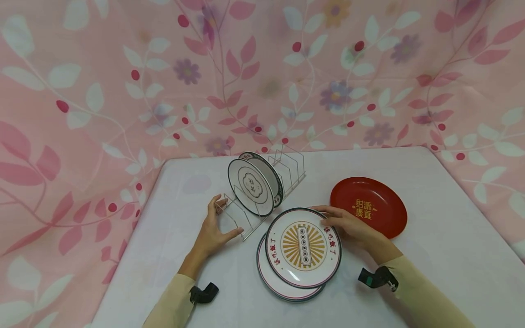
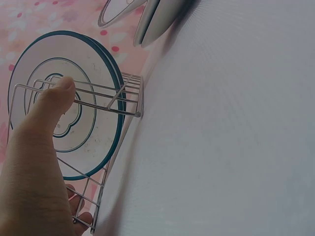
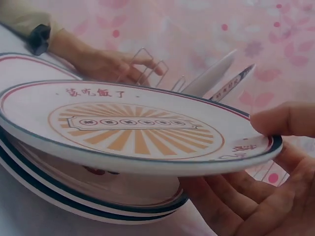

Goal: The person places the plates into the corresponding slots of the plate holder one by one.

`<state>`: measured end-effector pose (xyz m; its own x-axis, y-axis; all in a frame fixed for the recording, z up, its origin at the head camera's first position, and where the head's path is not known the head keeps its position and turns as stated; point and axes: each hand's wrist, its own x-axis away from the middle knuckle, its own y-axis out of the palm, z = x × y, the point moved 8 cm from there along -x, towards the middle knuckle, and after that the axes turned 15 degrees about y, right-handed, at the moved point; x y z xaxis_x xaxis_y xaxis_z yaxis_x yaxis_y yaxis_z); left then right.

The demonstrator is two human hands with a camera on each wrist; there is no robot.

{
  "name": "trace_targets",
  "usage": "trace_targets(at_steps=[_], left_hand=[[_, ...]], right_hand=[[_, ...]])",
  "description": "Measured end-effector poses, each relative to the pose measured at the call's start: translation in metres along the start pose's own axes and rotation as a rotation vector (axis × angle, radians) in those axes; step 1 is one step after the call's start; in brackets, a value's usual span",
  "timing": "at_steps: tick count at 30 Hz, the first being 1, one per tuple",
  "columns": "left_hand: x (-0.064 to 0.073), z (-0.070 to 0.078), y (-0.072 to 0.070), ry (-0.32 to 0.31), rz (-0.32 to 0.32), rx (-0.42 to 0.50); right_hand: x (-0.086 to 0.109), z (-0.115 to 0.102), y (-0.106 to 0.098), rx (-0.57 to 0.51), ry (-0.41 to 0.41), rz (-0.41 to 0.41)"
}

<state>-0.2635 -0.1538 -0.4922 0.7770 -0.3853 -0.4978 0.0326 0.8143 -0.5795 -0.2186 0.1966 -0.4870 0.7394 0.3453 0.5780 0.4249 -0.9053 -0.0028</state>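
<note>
My right hand (image 1: 350, 226) pinches the rim of a white plate (image 1: 303, 248) with a yellow sunburst, thumb on top and fingers beneath. That plate is tilted above a stack of similar plates (image 1: 287, 291), seen below it in the right wrist view (image 3: 123, 191). My left hand (image 1: 212, 232) grips the near left end of a wire dish rack (image 1: 246, 233), with the thumb over a wire in the left wrist view. Two plates stand on edge in the rack: a white one with a dark rim (image 1: 251, 187) and a patterned-rim one (image 1: 279, 182) behind it.
A red oval plate (image 1: 369, 205) with gold characters lies right of my right hand. White cloth covers the table (image 1: 443, 273). A pink floral curtain (image 1: 262, 73) hangs behind the table's far edge. Bare wire slots (image 1: 293, 168) show at the rack's far end.
</note>
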Motion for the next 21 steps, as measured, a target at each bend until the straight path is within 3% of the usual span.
trace_targets(at_steps=[3,12,17,21], left_hand=[[0.001,-0.001,0.000,0.000,0.000,-0.001],[0.002,0.000,0.000,0.006,0.003,0.003],[-0.001,0.001,0.000,0.011,-0.003,0.001],[-0.001,0.000,0.000,0.008,-0.006,0.000]], right_hand=[[0.002,0.007,-0.001,-0.024,0.031,-0.033],[0.013,0.015,0.006,-0.139,-0.028,-0.263],[0.018,0.010,0.003,-0.178,-0.072,-0.296],[0.025,-0.005,-0.002,-0.176,-0.154,-0.324]])
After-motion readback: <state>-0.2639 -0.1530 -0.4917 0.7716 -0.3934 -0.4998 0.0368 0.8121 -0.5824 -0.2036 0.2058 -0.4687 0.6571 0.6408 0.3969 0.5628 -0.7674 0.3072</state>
